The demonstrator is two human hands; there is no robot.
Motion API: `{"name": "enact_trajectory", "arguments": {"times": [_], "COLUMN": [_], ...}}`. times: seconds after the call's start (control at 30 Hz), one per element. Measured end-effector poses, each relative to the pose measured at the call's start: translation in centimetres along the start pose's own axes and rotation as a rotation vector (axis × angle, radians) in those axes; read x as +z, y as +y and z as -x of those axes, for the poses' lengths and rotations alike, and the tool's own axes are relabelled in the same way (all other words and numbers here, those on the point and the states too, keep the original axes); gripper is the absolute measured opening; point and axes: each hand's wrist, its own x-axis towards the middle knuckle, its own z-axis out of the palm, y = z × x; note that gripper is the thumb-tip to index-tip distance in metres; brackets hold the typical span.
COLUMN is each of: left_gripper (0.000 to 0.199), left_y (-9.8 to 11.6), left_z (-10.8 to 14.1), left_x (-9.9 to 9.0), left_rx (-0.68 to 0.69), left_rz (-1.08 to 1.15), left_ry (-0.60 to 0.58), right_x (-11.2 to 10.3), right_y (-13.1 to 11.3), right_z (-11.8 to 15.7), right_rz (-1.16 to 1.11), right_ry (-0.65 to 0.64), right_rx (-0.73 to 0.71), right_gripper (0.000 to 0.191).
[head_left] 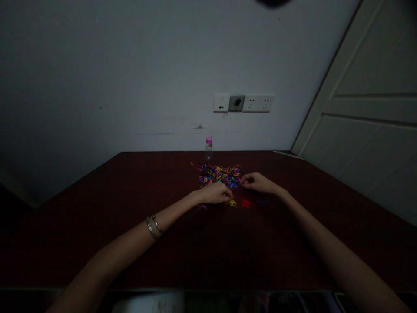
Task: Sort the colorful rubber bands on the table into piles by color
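Note:
A heap of small multicoloured bands [221, 174] lies on the dark red table. In front of it are smaller groups: yellow bands [232, 203], red bands [246, 203], a few blue ones [261, 202] and some pinkish-purple ones [202, 207]. My left hand [217, 192], fingers closed and pointing down, is over the table beside the yellow group; whatever it pinches is too small to make out. At the right edge of the heap, my right hand [256, 181] has its fingertips together near the bands, and anything between them is hidden.
A clear bottle with a pink top [209, 148] stands behind the heap. The dark red table [114, 195] meets a wall with sockets [257, 103]. A pale door [368, 100] is on the right. Various items lie below the table's front edge.

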Motion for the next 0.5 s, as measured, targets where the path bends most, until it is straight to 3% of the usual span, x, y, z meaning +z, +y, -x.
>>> {"name": "enact_trajectory", "arguments": {"times": [0.13, 0.2, 0.3, 0.5], "left_gripper": [0.026, 0.028, 0.030, 0.031], "left_y": [-0.3, -1.1, -3.5, -10.5], "left_z": [0.1, 0.0, 0.0, 1.9], "left_x": [-0.3, -0.8, -1.8, -2.6], "left_rx": [0.002, -0.053, -0.231, -0.595], "left_rz": [0.131, 0.213, 0.372, 0.645], "left_ry": [0.035, 0.117, 0.348, 0.805], "right_x": [0.5, 0.8, 1.1, 1.8], "right_y": [-0.9, -1.0, -1.0, -0.7], "right_z": [-0.1, -0.1, -0.3, -0.6], "right_rz": [-0.003, 0.007, 0.019, 0.103], "right_ry": [-0.012, -0.012, -0.026, -0.048], "right_rx": [-0.003, -0.007, -0.020, -0.049], "right_gripper": [0.022, 0.023, 0.023, 0.020]}}
